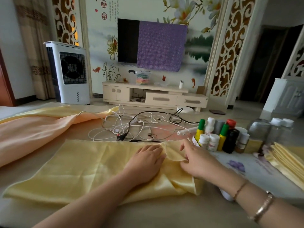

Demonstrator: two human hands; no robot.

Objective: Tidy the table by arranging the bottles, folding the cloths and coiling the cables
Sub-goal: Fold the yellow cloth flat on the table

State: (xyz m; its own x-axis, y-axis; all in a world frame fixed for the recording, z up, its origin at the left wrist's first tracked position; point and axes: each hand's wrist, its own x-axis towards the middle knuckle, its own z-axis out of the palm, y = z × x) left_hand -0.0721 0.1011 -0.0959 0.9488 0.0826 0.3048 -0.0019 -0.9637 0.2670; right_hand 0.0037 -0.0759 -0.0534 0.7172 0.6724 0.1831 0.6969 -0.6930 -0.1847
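Observation:
A pale yellow cloth (79, 165) lies spread across the near part of the table. My left hand (144, 159) rests flat on it with straight fingers, near its right end. My right hand (195, 159) pinches a raised fold of the same cloth just to the right. A peach cloth (32, 129) lies crumpled at the left. Tangled white and black cables (131, 127) sit behind the yellow cloth. A cluster of bottles (218, 137) stands at the right. A stack of folded yellow cloths (286, 160) lies at the far right.
Clear glass jars (269, 130) stand behind the bottles. A small white object (226, 195) peeks out under my right wrist. The table's bare surface (164, 216) runs along the near edge. Beyond the table are a TV cabinet (148, 94) and an air cooler (69, 71).

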